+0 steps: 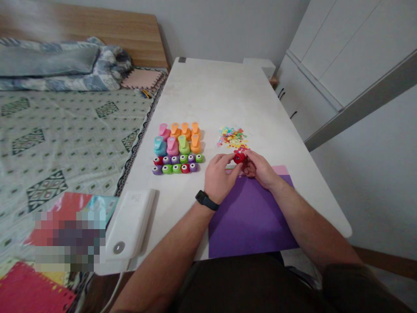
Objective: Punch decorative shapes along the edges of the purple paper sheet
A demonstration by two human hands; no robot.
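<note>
A small red craft punch (239,157) is held up between my hands, over the far edge of a purple paper sheet (252,217). My left hand (220,176), with a dark watch at the wrist, pinches the punch from the left between thumb and fingers. From the right, the curled fingers of my right hand (260,168) close on its other side. Just beyond the hands lies a pile of colourful paper confetti (233,137), with red bits nearest the punch. A pink paper sheet (286,170) peeks out behind the purple one.
Left of my hands stand rows of small punches (176,168) and larger lever punches (172,145) in several colours. A white device with a cable (132,221) sits at the table's left edge. Beside the white table (221,87) is a bed (81,130) with coloured sheets on it.
</note>
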